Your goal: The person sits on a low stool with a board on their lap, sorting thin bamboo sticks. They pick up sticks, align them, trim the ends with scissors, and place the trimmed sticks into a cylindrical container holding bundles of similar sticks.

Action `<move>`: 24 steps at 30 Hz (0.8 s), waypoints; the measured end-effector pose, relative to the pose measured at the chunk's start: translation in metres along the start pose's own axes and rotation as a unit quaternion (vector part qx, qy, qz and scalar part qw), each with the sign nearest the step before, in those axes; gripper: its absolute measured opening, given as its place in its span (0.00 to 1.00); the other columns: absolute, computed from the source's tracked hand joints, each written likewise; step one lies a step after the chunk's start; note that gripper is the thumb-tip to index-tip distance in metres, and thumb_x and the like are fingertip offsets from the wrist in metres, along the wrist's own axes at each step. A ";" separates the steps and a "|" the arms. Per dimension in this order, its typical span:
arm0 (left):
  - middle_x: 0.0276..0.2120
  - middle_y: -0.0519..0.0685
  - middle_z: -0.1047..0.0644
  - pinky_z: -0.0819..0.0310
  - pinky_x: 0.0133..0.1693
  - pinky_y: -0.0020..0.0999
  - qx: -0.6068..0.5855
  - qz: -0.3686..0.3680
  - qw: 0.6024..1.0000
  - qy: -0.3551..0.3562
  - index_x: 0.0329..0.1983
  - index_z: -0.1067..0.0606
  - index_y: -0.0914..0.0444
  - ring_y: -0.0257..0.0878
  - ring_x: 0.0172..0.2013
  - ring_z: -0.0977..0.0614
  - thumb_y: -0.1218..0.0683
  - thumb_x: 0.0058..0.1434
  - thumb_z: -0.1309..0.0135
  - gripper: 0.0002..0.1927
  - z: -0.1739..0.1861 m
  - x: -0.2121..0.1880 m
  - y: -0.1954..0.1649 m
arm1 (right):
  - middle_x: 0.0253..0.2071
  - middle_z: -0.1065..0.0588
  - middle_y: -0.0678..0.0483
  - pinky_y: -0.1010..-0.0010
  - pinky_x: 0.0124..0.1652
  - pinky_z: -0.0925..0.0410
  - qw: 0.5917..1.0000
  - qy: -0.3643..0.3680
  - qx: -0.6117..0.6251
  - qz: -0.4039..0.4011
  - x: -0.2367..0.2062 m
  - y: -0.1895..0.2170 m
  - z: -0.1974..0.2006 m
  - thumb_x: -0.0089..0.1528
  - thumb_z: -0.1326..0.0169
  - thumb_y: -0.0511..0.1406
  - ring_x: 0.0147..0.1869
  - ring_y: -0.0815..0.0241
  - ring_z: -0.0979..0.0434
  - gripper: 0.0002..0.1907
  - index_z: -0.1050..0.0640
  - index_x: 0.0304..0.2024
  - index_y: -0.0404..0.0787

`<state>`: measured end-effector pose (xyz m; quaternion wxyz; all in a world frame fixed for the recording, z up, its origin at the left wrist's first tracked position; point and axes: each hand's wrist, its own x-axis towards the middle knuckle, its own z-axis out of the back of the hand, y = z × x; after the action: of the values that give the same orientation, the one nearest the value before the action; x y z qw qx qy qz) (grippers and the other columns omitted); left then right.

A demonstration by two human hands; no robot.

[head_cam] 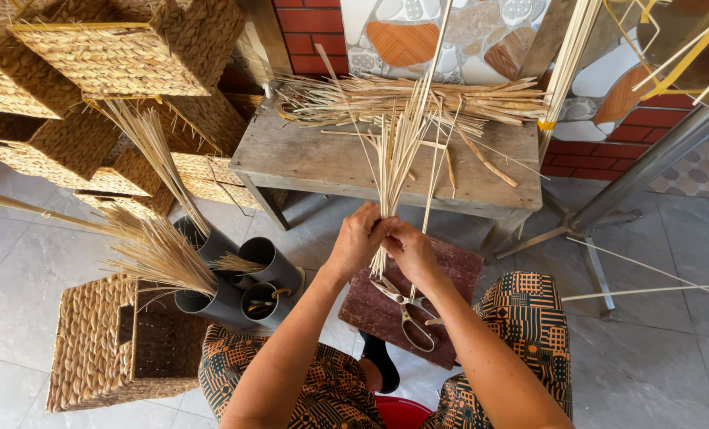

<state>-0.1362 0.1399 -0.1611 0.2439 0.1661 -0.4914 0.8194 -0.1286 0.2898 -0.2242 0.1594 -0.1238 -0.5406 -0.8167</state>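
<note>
Both hands closed on one bundle of pale straw stalks (398,151). Left hand (358,238) wrapped round the lower end, fingers curled tight; right hand (412,250) pinched against it from the other side, knuckles touching the left. Stalks fanning upward and away from the hands, short stub ends poking out below the grip.

Directly under the hands: scissors (406,310), blades open, lying on a dark red block (450,274). Beyond the hands: worn wooden bench (307,155) with a loose heap of straw (418,99) laid across it. Left of the left hand: grey pipe sections (247,278) standing upright, stuffed with more straw, beside a woven basket (92,342). Further left and beyond, stacked woven baskets (108,48).

Risks, judging from the layout:
- Grip only at the bottom, top splayed wide. Likely slippage of single stalks out of the bundle.
- Thin dry stalks, probably brittle; too tight a squeeze or a bend at the grip point could snap them.
- Open scissor blades right below the wrists. Nick hazard on any downward move.
- Block small, scissors near its edge; a knock could send them onto the floor.
</note>
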 end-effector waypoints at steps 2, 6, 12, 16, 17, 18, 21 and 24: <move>0.30 0.52 0.25 0.27 0.33 0.41 0.026 0.025 0.999 0.021 0.38 0.23 0.66 0.47 0.28 0.21 0.54 0.66 0.41 0.09 0.001 -0.002 -0.003 | 0.35 0.21 0.55 0.71 0.30 0.26 1.000 0.002 -0.008 0.005 -0.001 -0.001 -0.002 0.62 0.40 0.32 0.30 0.65 0.21 0.05 0.21 0.40 0.39; 0.35 0.51 0.20 0.26 0.39 0.43 0.128 -0.109 0.986 -0.020 0.41 0.20 0.63 0.51 0.35 0.21 0.57 0.61 0.41 0.07 0.008 -0.002 -0.013 | 0.36 0.23 0.51 0.63 0.34 0.28 0.997 0.007 -0.079 0.004 -0.003 -0.005 -0.001 0.60 0.39 0.32 0.33 0.55 0.20 0.07 0.21 0.41 0.38; 0.38 0.49 0.17 0.20 0.42 0.31 -0.186 0.064 0.980 0.012 0.50 0.25 0.65 0.34 0.42 0.15 0.52 0.71 0.47 0.12 0.005 0.016 -0.026 | 0.35 0.24 0.49 0.56 0.40 0.29 0.987 0.023 -0.159 0.012 -0.008 -0.012 -0.010 0.58 0.36 0.37 0.39 0.47 0.21 0.10 0.19 0.39 0.40; 0.35 0.45 0.22 0.25 0.42 0.29 -0.258 0.027 0.966 0.000 0.53 0.27 0.65 0.31 0.39 0.21 0.52 0.75 0.52 0.12 -0.001 0.018 -0.026 | 0.36 0.23 0.49 0.55 0.38 0.30 0.989 0.010 -0.150 0.013 -0.010 -0.012 -0.015 0.59 0.37 0.38 0.39 0.46 0.21 0.10 0.19 0.39 0.40; 0.34 0.45 0.23 0.26 0.42 0.29 -0.269 0.012 0.963 -0.005 0.53 0.27 0.65 0.31 0.38 0.22 0.52 0.77 0.53 0.12 -0.004 0.017 -0.026 | 0.36 0.23 0.49 0.55 0.39 0.30 0.988 0.009 -0.154 0.017 -0.011 -0.013 -0.015 0.59 0.37 0.38 0.40 0.45 0.21 0.10 0.20 0.39 0.39; 0.34 0.45 0.24 0.27 0.42 0.28 -0.280 -0.004 0.960 -0.010 0.54 0.27 0.65 0.31 0.38 0.24 0.53 0.78 0.54 0.12 -0.006 0.016 -0.026 | 0.36 0.24 0.49 0.55 0.39 0.30 0.988 0.011 -0.150 0.011 -0.012 -0.013 -0.014 0.59 0.37 0.38 0.39 0.45 0.21 0.10 0.20 0.39 0.39; 0.31 0.44 0.26 0.27 0.40 0.28 -0.312 0.008 0.950 -0.001 0.50 0.27 0.65 0.31 0.35 0.25 0.53 0.78 0.54 0.11 -0.008 0.017 -0.027 | 0.35 0.24 0.48 0.56 0.39 0.29 0.990 0.016 -0.143 0.015 -0.012 -0.010 -0.013 0.59 0.37 0.38 0.38 0.46 0.21 0.11 0.19 0.39 0.38; 0.30 0.42 0.28 0.27 0.36 0.25 -0.338 0.008 0.941 0.000 0.50 0.26 0.63 0.29 0.32 0.26 0.51 0.77 0.54 0.11 -0.001 0.024 -0.032 | 0.35 0.22 0.49 0.61 0.38 0.28 0.994 0.046 -0.092 0.032 -0.015 0.000 -0.014 0.61 0.39 0.37 0.37 0.51 0.20 0.09 0.19 0.39 0.37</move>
<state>-0.1382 0.1589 -0.1256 0.2793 0.0702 -0.7410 0.6066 -0.1156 0.2788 -0.2352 0.1983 -0.1169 -0.4510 -0.8623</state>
